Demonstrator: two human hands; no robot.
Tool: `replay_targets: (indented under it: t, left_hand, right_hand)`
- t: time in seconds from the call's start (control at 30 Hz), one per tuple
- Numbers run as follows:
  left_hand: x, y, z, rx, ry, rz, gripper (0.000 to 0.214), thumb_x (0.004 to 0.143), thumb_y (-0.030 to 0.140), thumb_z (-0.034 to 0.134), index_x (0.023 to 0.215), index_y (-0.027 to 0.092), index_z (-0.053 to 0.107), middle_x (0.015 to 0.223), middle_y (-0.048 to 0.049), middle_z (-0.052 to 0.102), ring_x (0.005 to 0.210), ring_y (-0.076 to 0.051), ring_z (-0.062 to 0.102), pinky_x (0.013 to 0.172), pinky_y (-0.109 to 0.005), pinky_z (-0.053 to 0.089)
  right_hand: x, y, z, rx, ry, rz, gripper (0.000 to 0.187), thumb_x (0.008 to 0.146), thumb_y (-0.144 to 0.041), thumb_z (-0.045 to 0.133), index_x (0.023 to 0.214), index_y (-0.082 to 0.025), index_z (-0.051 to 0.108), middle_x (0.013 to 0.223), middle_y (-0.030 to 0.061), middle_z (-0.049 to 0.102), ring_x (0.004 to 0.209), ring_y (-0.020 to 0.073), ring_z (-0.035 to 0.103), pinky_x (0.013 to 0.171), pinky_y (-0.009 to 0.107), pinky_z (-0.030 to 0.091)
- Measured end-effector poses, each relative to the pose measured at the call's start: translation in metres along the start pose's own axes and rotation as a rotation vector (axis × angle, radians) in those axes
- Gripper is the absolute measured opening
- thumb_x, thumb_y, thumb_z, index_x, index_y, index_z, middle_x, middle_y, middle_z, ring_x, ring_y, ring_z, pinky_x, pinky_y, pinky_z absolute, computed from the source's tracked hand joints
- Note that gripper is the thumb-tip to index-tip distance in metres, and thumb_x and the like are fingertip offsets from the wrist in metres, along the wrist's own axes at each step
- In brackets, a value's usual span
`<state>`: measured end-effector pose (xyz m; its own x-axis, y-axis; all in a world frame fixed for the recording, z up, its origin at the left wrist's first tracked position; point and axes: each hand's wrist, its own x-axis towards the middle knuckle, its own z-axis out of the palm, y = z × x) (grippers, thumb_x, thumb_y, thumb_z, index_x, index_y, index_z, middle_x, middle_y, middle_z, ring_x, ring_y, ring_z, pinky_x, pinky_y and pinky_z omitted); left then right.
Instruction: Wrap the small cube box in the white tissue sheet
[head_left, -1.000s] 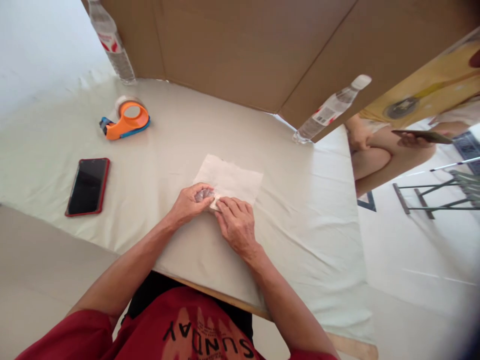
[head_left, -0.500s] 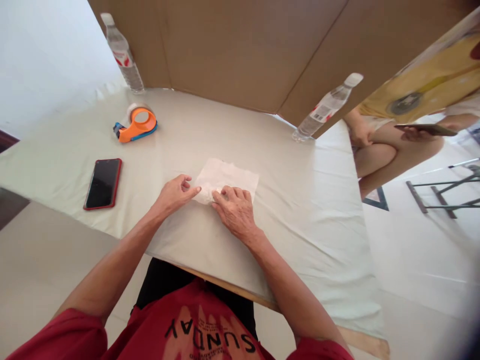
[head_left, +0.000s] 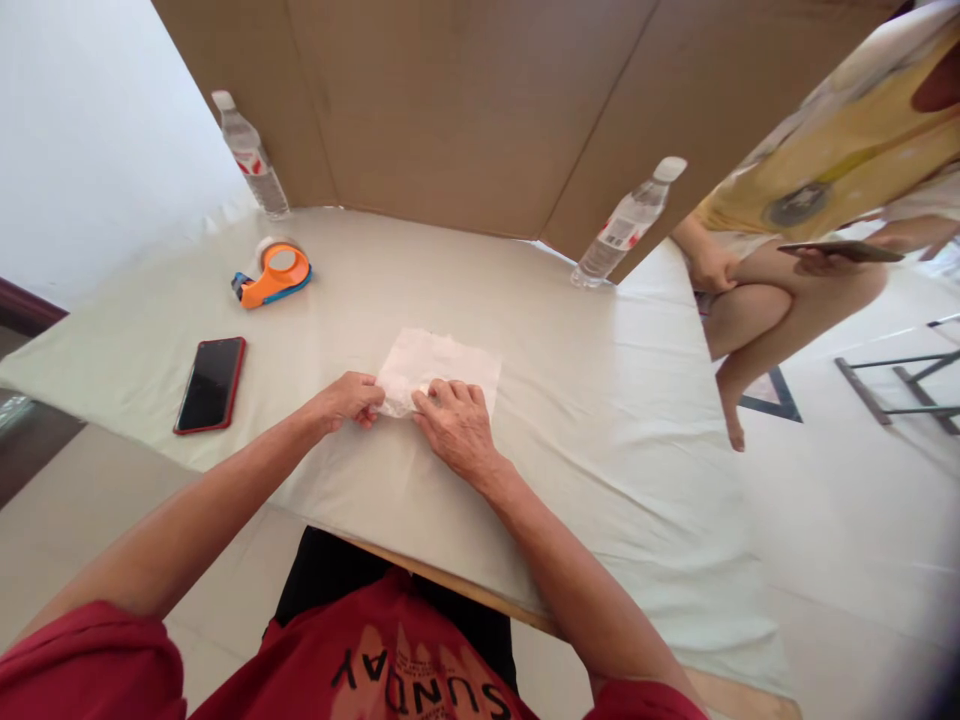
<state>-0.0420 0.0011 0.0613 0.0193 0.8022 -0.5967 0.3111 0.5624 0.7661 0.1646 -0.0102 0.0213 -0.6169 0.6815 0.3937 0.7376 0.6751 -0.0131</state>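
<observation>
A thin white tissue (head_left: pixel 442 358) lies spread on the cloth-covered table, its near edge bunched or rolled up. My left hand (head_left: pixel 351 400) pinches the left end of that bunched edge between thumb and fingers. Over the near right part of the tissue rests my right hand (head_left: pixel 456 418), fingers bent and pressing on the fold. Something pale shows by the right thumb and forefinger, but whether it is tissue or a separate thing I cannot tell.
A phone (head_left: pixel 211 385) and an orange tape dispenser (head_left: pixel 279 272) lie to the left. Water bottles stand at the left (head_left: pixel 255 165) and right (head_left: pixel 626 225) before a cardboard panel (head_left: pixel 450 110). At the right a seated person (head_left: pixel 772 270) holds a phone or similar flat device.
My left hand has closed from an open pose onto the left end of the tissue's near edge. My right hand stays on the tissue. The camera view has shifted slightly.
</observation>
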Motion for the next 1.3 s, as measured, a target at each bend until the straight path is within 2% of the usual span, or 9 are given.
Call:
replay_targets:
  t: [0.27, 0.4, 0.53, 0.63, 0.7, 0.87, 1.0, 1.17, 1.3]
  left_hand:
    - [-0.001, 0.005, -0.020, 0.144, -0.035, 0.031, 0.007, 0.057, 0.017, 0.061, 0.064, 0.017, 0.060, 0.056, 0.0030, 0.055, 0.050, -0.010, 0.051, 0.048, -0.022, 0.048]
    - [-0.011, 0.002, -0.030, 0.059, -0.057, -0.020, 0.023, 0.059, 0.026, 0.069, 0.080, 0.018, 0.067, 0.070, -0.0018, 0.066, 0.063, -0.017, 0.064, 0.053, -0.026, 0.053]
    - [-0.013, -0.007, -0.018, -0.052, -0.064, -0.040, 0.036, 0.063, 0.036, 0.076, 0.092, 0.016, 0.067, 0.086, -0.0076, 0.073, 0.067, -0.019, 0.069, 0.054, -0.029, 0.055]
    - [-0.008, -0.011, -0.004, -0.051, 0.034, -0.029, 0.020, 0.066, 0.029, 0.073, 0.072, 0.016, 0.059, 0.066, -0.0023, 0.065, 0.054, -0.014, 0.062, 0.049, -0.025, 0.051]
    - [-0.004, -0.011, 0.001, -0.082, 0.045, -0.019, 0.020, 0.066, 0.028, 0.073, 0.070, 0.017, 0.058, 0.064, -0.0012, 0.063, 0.054, -0.013, 0.062, 0.049, -0.025, 0.051]
    - [0.001, -0.006, 0.005, -0.135, 0.031, -0.004, 0.033, 0.069, 0.040, 0.076, 0.087, 0.015, 0.065, 0.078, -0.0059, 0.071, 0.060, -0.017, 0.067, 0.050, -0.028, 0.052]
    - [0.011, -0.001, 0.015, -0.006, 0.092, 0.021, 0.017, 0.069, 0.028, 0.073, 0.072, 0.016, 0.061, 0.063, -0.0028, 0.065, 0.051, -0.015, 0.060, 0.046, -0.026, 0.046]
    - [0.019, 0.005, 0.024, 0.156, 0.140, 0.104, 0.012, 0.065, 0.021, 0.067, 0.063, 0.018, 0.056, 0.054, 0.0031, 0.054, 0.048, -0.012, 0.050, 0.043, -0.022, 0.038]
    - [0.012, 0.008, 0.033, -0.062, 0.148, 0.093, 0.010, 0.063, 0.022, 0.063, 0.067, 0.019, 0.054, 0.057, 0.0040, 0.051, 0.050, -0.009, 0.046, 0.042, -0.020, 0.032]
  right_hand:
    - [-0.001, 0.001, -0.001, 0.038, -0.006, -0.003, 0.021, 0.096, -0.030, 0.059, 0.115, -0.023, 0.061, 0.110, 0.0078, 0.064, 0.099, 0.0245, 0.046, 0.083, 0.039, 0.028]
    - [-0.001, 0.002, 0.000, 0.055, 0.001, -0.003, 0.020, 0.096, -0.030, 0.059, 0.115, -0.023, 0.062, 0.111, 0.0082, 0.064, 0.098, 0.0250, 0.047, 0.083, 0.040, 0.029]
    - [-0.002, 0.004, 0.001, 0.074, 0.005, -0.004, 0.021, 0.096, -0.028, 0.057, 0.116, -0.023, 0.062, 0.111, 0.0084, 0.065, 0.100, 0.0253, 0.048, 0.085, 0.041, 0.029]
    - [-0.002, 0.004, 0.001, 0.079, 0.012, -0.002, 0.022, 0.096, -0.028, 0.057, 0.117, -0.024, 0.062, 0.110, 0.0080, 0.065, 0.100, 0.0250, 0.049, 0.086, 0.041, 0.030]
    - [-0.002, 0.004, 0.000, 0.075, 0.009, -0.001, 0.021, 0.096, -0.029, 0.057, 0.116, -0.024, 0.062, 0.111, 0.0078, 0.066, 0.100, 0.0249, 0.049, 0.086, 0.040, 0.030]
    - [-0.002, 0.004, -0.001, 0.065, 0.027, -0.009, 0.021, 0.096, -0.030, 0.058, 0.116, -0.024, 0.063, 0.110, 0.0072, 0.066, 0.099, 0.0245, 0.049, 0.086, 0.040, 0.030]
    - [-0.003, 0.004, 0.000, 0.082, 0.012, -0.005, 0.023, 0.097, -0.031, 0.057, 0.118, -0.024, 0.062, 0.111, 0.0077, 0.066, 0.101, 0.0249, 0.049, 0.087, 0.041, 0.030]
    - [-0.002, 0.003, 0.000, 0.100, -0.009, 0.004, 0.023, 0.097, -0.030, 0.056, 0.119, -0.024, 0.063, 0.112, 0.0082, 0.066, 0.102, 0.0255, 0.049, 0.087, 0.041, 0.030]
    - [-0.002, 0.002, -0.002, 0.117, -0.017, 0.012, 0.025, 0.099, -0.030, 0.055, 0.122, -0.023, 0.062, 0.113, 0.0087, 0.066, 0.103, 0.0256, 0.050, 0.089, 0.042, 0.030]
